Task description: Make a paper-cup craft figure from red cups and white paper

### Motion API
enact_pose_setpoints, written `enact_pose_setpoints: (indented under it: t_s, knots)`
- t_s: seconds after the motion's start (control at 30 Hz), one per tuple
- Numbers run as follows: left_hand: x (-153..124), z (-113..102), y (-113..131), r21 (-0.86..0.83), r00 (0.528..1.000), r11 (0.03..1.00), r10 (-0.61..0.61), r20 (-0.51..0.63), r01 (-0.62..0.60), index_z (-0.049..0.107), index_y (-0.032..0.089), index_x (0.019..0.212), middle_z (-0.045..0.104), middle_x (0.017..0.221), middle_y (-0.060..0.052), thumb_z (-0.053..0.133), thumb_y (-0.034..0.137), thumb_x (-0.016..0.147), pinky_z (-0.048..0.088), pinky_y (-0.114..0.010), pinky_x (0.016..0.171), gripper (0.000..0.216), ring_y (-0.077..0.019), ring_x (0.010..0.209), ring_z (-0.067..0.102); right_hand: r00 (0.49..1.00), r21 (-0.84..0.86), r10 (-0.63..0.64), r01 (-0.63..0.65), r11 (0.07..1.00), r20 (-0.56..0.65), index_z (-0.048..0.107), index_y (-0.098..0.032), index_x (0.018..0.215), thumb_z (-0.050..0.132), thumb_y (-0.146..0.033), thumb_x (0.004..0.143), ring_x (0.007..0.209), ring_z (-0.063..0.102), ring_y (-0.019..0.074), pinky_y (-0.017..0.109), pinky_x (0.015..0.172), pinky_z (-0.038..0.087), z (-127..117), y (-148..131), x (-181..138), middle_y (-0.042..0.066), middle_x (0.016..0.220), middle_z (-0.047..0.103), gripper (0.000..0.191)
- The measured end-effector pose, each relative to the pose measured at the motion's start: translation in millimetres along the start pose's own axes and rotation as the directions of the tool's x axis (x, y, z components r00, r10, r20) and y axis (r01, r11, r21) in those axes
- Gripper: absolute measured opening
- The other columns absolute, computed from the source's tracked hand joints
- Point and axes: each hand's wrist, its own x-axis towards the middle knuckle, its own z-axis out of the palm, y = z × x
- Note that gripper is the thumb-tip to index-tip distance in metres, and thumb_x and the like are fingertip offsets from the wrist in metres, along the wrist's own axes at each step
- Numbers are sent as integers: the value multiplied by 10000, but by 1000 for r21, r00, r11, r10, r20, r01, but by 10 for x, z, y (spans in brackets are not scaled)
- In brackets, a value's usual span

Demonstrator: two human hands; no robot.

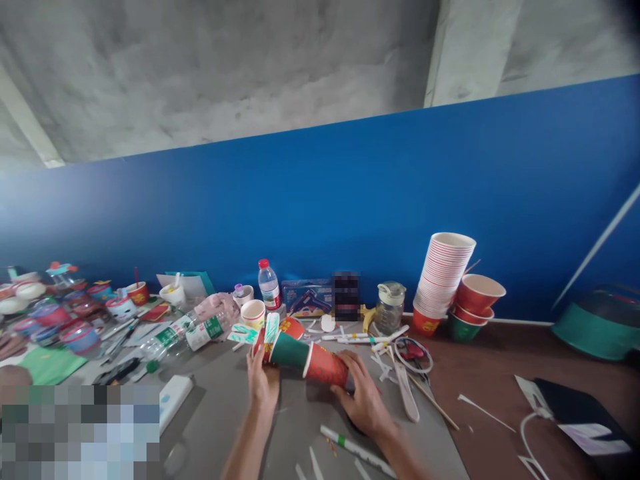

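Lying sideways between my hands is a row of joined paper cups, with a dark green cup [291, 351] in the middle and a red cup [323, 365] at the right. My left hand [263, 381] grips the left end, where another red part shows. White pieces with green marks [271, 327] stick up there; whether they are fixed to the cups I cannot tell. My right hand [364, 397] is wrapped around the closed end of the right red cup. Below that hand, a white strip with a green band [355, 450] rests on the grey tabletop [215, 420].
Behind the cups stand a red-capped bottle [270, 287], a cream paper cup [253, 312] and a glass jar [391, 310]. Farther right rise a tall cup stack [447, 277] and a shorter one [480, 297]. Plastic bottles [205, 331] lie left; a blue partition [320, 207] backs everything.
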Motion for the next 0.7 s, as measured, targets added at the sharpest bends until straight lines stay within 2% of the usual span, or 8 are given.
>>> enact_pose_setpoints:
  t_s: [0.13,0.23,0.3,0.4,0.5,0.6,0.7]
  knots:
    - [-23,30,-5,106,998,993,40,38,-44,580,279,1162,651,1171,-70,671,378,696,511,-338,756,485,-228,958,644,999,-20,-33,33,999,-14,472,-180,1238,543,-141,768,1177,513,252,414,1004,441,-3,2,-15,127,1231,531,477]
    - [-16,30,11,75,995,993,90,46,-94,581,289,1170,630,1221,-68,651,409,716,514,-344,809,475,-237,1036,624,998,-41,-64,63,997,-24,465,-178,1240,556,-169,780,1163,520,254,404,983,454,-16,27,-19,127,1221,533,470]
    - [-10,22,21,39,995,996,80,61,-82,589,292,1155,640,1207,-58,660,436,712,509,-345,838,471,-233,1051,618,996,-68,-67,64,996,-50,463,-182,1240,564,-197,793,1152,523,258,410,969,459,-30,61,-10,126,1216,533,459]
    - [-15,8,1,34,998,999,27,61,-29,576,287,1159,668,1145,-52,721,436,668,508,-358,838,533,-230,997,641,987,-111,-42,25,993,-156,454,-178,1244,561,-240,815,1132,521,272,445,950,458,-54,125,21,133,1199,532,447]
    - [-38,8,-55,59,996,997,36,85,-41,573,263,1152,669,1128,-72,783,376,614,510,-360,824,588,-240,971,650,961,-133,-24,-13,991,-275,439,-170,1256,549,-271,828,1103,518,283,483,935,450,-80,163,51,141,1171,537,454]
    - [-57,18,-86,101,988,991,77,131,-90,585,248,1127,659,1139,-86,795,357,608,506,-352,836,570,-250,1003,637,946,-141,-24,-23,990,-322,439,-174,1261,538,-286,836,1087,520,288,492,923,448,-93,151,59,146,1159,543,451]
    - [-48,21,-47,104,974,972,197,116,-209,547,288,1185,634,1189,-59,785,362,630,487,-322,867,609,-221,1037,622,947,-137,-18,-27,990,-322,441,-172,1265,538,-294,839,1096,521,292,488,924,445,-81,114,49,148,1169,542,453]
